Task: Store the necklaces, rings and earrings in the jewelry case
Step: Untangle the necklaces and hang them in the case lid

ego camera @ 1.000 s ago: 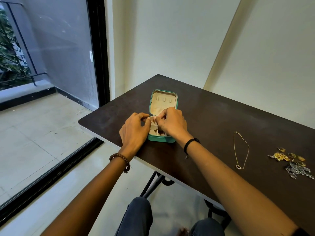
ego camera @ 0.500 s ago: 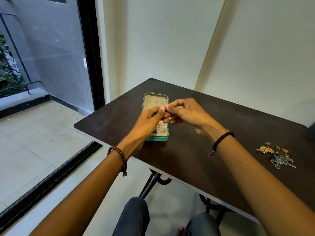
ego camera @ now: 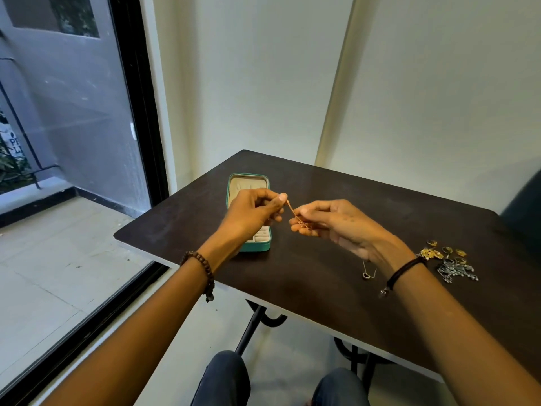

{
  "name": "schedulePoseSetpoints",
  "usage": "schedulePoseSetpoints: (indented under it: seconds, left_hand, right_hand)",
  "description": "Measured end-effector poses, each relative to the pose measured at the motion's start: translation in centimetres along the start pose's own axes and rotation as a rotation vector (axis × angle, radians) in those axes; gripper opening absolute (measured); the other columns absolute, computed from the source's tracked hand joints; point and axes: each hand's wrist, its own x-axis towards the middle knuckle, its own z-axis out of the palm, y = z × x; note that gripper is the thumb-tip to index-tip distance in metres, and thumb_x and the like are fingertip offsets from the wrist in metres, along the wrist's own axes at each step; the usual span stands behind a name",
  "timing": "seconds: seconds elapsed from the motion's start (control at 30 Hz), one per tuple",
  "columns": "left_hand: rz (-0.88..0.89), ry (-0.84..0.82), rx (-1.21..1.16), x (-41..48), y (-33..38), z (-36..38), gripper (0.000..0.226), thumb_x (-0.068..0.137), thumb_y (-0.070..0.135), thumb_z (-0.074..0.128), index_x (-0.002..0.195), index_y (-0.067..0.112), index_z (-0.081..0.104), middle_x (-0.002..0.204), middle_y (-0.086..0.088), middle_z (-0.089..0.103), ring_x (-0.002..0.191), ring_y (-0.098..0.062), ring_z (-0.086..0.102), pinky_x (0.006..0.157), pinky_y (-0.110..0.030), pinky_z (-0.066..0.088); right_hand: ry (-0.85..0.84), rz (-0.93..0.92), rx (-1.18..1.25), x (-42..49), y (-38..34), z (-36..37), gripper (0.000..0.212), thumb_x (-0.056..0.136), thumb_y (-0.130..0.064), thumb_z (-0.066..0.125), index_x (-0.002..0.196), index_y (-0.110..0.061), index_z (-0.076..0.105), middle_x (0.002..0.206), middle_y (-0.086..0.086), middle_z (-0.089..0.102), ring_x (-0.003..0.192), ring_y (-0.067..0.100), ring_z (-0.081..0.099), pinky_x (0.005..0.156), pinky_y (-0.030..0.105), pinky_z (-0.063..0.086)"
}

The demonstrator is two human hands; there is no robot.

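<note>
I see a fine gold chain (ego camera: 292, 211) pulled taut above the dark, smooth table (ego camera: 307, 288), left hand (ego camera: 253, 212) and right hand (ego camera: 333, 222) each pinching an end. Half a second ago their fingertips met. The rounded teal jewelry case (ego camera: 254, 247) lies open beneath the left hand, its cream ribbed slots showing; I cannot tell what they hold.
</note>
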Motion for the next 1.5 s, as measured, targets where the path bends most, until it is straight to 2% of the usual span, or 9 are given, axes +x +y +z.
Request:
schedulePoseSetpoints:
  seconds: [0.1,0.37,0.53,0.67,0.97,1.17,1.27,1.37,1.5]
  left_hand:
    - [0.045,0.010,0.089,0.3,0.5,0.5,0.023,0.094,0.035,0.061,0.099,0.015,0.071,0.085,0.001,0.073,0.078,-0.010,0.071,0.073,-0.021,0.057]
    - [0.097,0.032,0.184,0.3,0.8,1.7,0.023,0.094,0.038,0.060,0.098,0.017,0.071,0.081,0.003,0.072,0.078,-0.010,0.070,0.071,-0.022,0.056]
    - [0.022,0.010,0.088,0.4,0.8,2.2,0.024,0.095,0.037,0.060,0.097,0.016,0.071,0.081,0.003,0.072,0.074,-0.007,0.069,0.064,-0.016,0.054]
    - [-0.077,-0.001,-0.044,0.5,0.7,2.4,0.024,0.094,0.037,0.062,0.093,0.015,0.071,0.087,-0.002,0.073,0.076,-0.009,0.068,0.071,-0.021,0.056]
    - [-0.317,0.035,-0.292,0.6,0.4,2.8,0.026,0.094,0.035,0.064,0.099,0.011,0.073,0.088,0.001,0.076,0.084,-0.010,0.069,0.082,-0.030,0.053]
    - [-0.361,0.034,-0.455,0.4,0.0,3.1,0.018,0.095,0.032,0.062,0.095,0.015,0.068,0.096,-0.003,0.077,0.097,-0.015,0.072,0.087,-0.030,0.053]
    - [-0.377,0.042,-0.547,0.0,-0.2,3.3,0.016,0.096,0.028,0.061,0.093,0.013,0.065,0.095,-0.007,0.077,0.089,-0.018,0.074,0.088,-0.031,0.056]
    - [-0.380,0.061,-0.583,-0.3,-0.2,3.4,0.017,0.096,0.028,0.061,0.090,0.013,0.066,0.082,-0.003,0.077,0.076,-0.014,0.074,0.085,-0.031,0.056]
    - [-0.378,0.077,-0.629,-0.3,-0.3,3.3,0.020,0.095,0.029,0.064,0.093,0.010,0.067,0.081,-0.005,0.074,0.073,-0.014,0.071,0.075,-0.027,0.060]
  right_hand:
    - [-0.023,-0.044,-0.075,-1.0,0.3,-0.8,0.027,0.091,0.000,0.067,0.118,0.000,0.067,0.107,0.017,0.076,0.103,0.025,0.074,0.090,0.028,0.059]
    - [0.069,-0.097,-0.233,-1.9,-0.2,-1.8,0.016,0.092,0.004,0.066,0.108,0.003,0.069,0.097,0.019,0.076,0.095,0.026,0.076,0.083,0.031,0.062]
    - [0.127,-0.127,-0.366,-2.1,-0.6,-2.2,0.011,0.093,-0.004,0.069,0.102,-0.003,0.075,0.093,0.015,0.076,0.084,0.020,0.075,0.079,0.027,0.061]
    - [0.138,-0.135,-0.397,-2.2,-0.9,-2.3,0.010,0.090,-0.015,0.075,0.096,-0.007,0.078,0.082,0.010,0.074,0.074,0.013,0.069,0.072,0.022,0.057]
    - [0.156,-0.101,-0.179,-2.1,-1.9,-2.2,0.013,0.090,-0.016,0.069,0.089,-0.003,0.073,0.071,0.004,0.059,0.068,0.014,0.059,0.067,0.025,0.052]
    - [0.202,-0.092,-0.015,-1.9,-2.2,-1.9,0.017,0.090,-0.012,0.061,0.077,-0.007,0.069,0.074,0.007,0.064,0.071,0.017,0.061,0.070,0.029,0.053]
    - [0.217,-0.085,0.113,-2.0,-2.2,-1.7,0.020,0.090,-0.011,0.057,0.074,-0.008,0.067,0.077,0.008,0.068,0.075,0.019,0.064,0.077,0.032,0.053]
    - [0.233,-0.080,0.196,-2.0,-2.1,-1.5,0.022,0.091,-0.010,0.053,0.073,-0.008,0.067,0.083,0.011,0.071,0.081,0.021,0.068,0.085,0.034,0.054]
    - [0.251,-0.064,0.340,-1.9,-2.1,-1.4,0.018,0.090,-0.007,0.052,0.079,-0.004,0.065,0.092,0.017,0.074,0.091,0.026,0.071,0.090,0.034,0.055]
